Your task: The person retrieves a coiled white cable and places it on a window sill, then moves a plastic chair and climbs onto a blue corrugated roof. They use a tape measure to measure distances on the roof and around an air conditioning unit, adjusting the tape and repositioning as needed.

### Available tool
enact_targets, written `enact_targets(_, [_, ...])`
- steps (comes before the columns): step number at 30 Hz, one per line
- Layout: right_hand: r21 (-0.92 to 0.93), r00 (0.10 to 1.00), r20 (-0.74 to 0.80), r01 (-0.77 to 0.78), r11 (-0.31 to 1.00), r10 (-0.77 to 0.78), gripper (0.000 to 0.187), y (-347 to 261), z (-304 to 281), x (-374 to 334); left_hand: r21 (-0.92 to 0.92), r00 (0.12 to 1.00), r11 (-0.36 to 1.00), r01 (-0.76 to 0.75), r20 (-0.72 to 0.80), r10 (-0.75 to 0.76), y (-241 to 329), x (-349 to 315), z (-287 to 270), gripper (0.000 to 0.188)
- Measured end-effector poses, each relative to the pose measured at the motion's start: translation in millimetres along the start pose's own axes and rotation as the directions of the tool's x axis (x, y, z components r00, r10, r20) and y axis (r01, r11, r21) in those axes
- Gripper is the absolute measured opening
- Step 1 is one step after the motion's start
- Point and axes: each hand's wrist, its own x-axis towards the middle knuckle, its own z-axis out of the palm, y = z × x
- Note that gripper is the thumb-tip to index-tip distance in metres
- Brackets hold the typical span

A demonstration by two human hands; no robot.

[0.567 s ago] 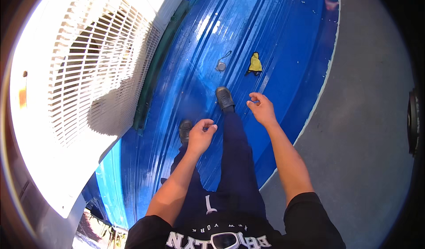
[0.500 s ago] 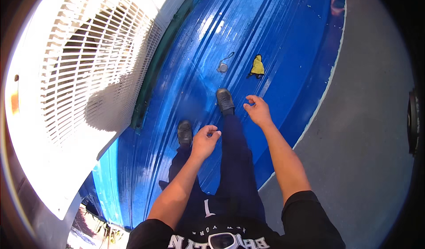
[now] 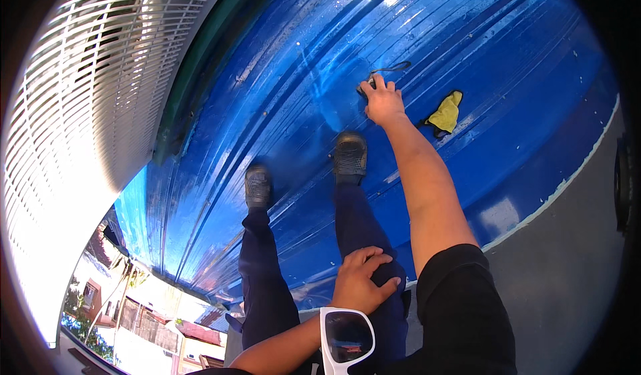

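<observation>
I am bent over a blue ribbed metal roof (image 3: 467, 35). My right hand (image 3: 384, 101) reaches down past my right shoe (image 3: 350, 156), and its fingers curl over a small dark object with a thin strap loop (image 3: 394, 66) lying on the roof. The object is mostly hidden under the fingers. A crumpled yellow cloth (image 3: 446, 113) lies just right of that hand. My left hand (image 3: 360, 281) rests flat on my right thigh with fingers spread and holds nothing. My left shoe (image 3: 258, 186) stands further left.
A large white louvred unit (image 3: 87, 108) rises along the left, with a green strip (image 3: 193, 101) at its base. Grey concrete (image 3: 567, 255) borders the roof on the right. The roof edge (image 3: 173, 288) drops to buildings below. White-framed sunglasses (image 3: 347, 338) hang at my chest.
I have bent lower. My right hand moved forward and down onto the small dark object. My left hand dropped from in front of me onto my right thigh.
</observation>
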Motion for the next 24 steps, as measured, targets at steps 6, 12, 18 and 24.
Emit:
enact_targets(6, [0.051, 0.998, -0.017, 0.055, 0.997, -0.054, 0.053, 3, 22, 14, 0.014, 0.996, 1.0, -0.011, -0.091, 0.012, 13, 8, 27, 0.047])
enact_targets(12, [0.542, 0.988, 0.069, 0.077, 0.837, -0.136, 0.045, -39, -35, -100, 0.036, 0.99, 0.998, 0.043, -0.139, -0.038, 5, -14, 49, 0.044])
enact_targets(18, [0.73, 0.631, 0.676, -0.5, 0.466, -0.381, 0.032, -89, -163, -253, 0.056, 0.969, 0.996, 0.066, -0.242, -0.05, -4, -57, 28, 0.039])
enact_targets(24, [0.673, 0.636, 0.66, -0.265, 0.691, -0.4, 0.031, -135, -235, -344, -0.262, 0.938, 0.965, 0.0, -0.334, -0.091, -70, -162, -53, 0.036])
